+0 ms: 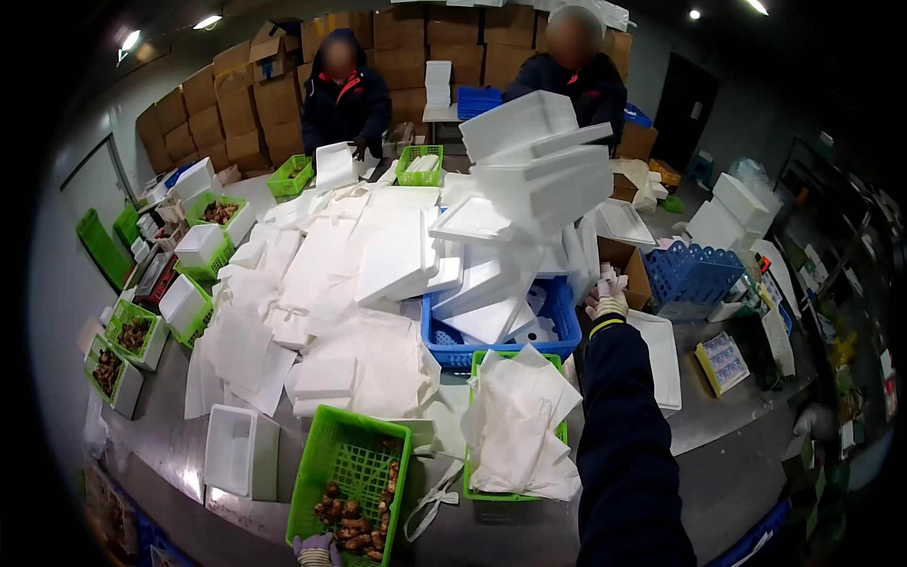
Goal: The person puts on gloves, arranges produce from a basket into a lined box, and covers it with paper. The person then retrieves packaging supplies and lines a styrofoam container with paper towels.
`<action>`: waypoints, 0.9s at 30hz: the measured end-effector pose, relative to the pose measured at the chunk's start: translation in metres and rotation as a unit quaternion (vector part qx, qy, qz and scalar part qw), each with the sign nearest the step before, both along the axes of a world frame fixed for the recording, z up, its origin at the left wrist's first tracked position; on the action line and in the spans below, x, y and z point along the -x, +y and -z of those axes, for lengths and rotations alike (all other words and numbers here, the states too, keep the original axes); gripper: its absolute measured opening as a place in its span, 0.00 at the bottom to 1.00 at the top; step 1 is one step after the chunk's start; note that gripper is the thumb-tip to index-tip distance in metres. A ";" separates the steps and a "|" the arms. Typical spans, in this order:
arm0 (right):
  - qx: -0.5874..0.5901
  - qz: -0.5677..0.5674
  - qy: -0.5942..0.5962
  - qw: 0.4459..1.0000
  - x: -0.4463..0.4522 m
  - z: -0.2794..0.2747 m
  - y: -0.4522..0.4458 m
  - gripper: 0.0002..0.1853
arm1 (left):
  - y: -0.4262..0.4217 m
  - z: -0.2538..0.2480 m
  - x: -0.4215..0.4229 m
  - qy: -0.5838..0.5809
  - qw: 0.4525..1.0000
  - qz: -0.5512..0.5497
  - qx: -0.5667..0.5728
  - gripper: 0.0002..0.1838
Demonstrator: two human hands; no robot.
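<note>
My left hand, in a pale glove, is at the bottom edge with its fingers closed over the near rim of a green plastic basket. Brown knobby pieces, mushrooms or roots, lie in that basket. My right arm stretches forward, and its gloved hand is at the near side of an open cardboard box. Pale pinkish shapes at the fingers blend with the glove, so its grip is unclear. Left of that hand, a blue crate holds a tall, leaning pile of white foam boxes and lids.
White sheets cover much of the metal table. A green basket of white sheets and a white foam box stand near me. A blue basket is at right. Two people stand across the table.
</note>
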State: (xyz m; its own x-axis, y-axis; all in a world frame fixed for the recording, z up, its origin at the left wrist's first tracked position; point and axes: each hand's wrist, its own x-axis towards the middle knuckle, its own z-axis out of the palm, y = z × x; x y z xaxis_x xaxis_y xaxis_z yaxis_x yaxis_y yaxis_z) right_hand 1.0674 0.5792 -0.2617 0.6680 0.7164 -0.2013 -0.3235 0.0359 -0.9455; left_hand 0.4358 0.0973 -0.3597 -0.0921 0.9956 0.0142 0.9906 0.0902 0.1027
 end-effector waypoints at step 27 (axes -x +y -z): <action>0.151 -0.164 -0.536 0.814 0.109 -0.072 -0.036 0.37 | 0.000 -0.011 -0.010 -0.041 0.997 -0.055 0.043 0.14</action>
